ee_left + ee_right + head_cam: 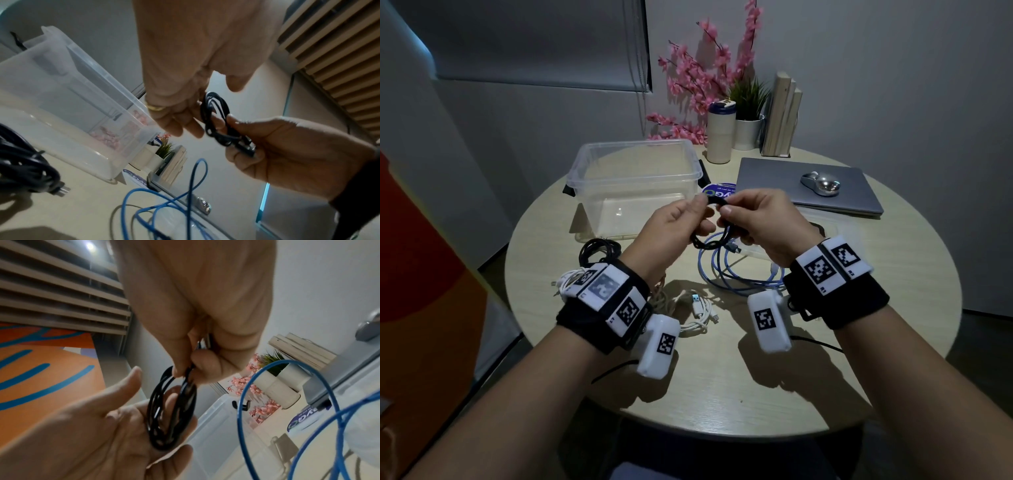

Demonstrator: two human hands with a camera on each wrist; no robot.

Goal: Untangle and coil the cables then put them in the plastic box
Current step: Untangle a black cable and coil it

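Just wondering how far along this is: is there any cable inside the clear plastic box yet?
No, the head view shows the plastic box holding no cable; the blue cable lies on the table.

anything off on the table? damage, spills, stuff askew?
Nothing damaged or spilled. The blue cable sprawls in loose loops and the white cable lies uncoiled on the table; the plastic box holds no cable yet.
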